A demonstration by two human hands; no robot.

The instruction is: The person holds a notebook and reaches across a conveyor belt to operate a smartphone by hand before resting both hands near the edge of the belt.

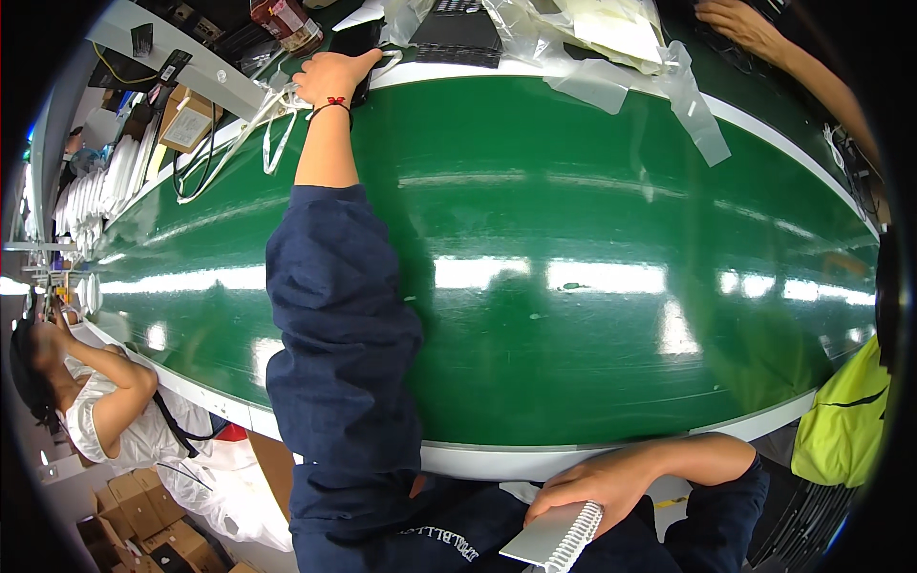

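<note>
My left arm, in a navy sleeve, stretches across the green table to its far edge. There my left hand (330, 76) is closed over a dark, flat phone-like object (357, 40), thumb on one side and fingers on the other. A white cord (390, 61) runs beside it. A red bracelet is on this wrist. Close to my body, below the table's near edge, my right hand (597, 487) grips a small spiral notebook (549, 535) with a grey cover and white wire binding. Part of the notebook lies hidden under the fingers.
The glossy green table (573, 363) has a white rim. Along its far side are a jar with a dark red label (287, 24), a stack of black trays (458, 38) and clear plastic bags (611, 38). A co-worker's arm (793, 57) reaches in far right; another person (115, 392) sits left.
</note>
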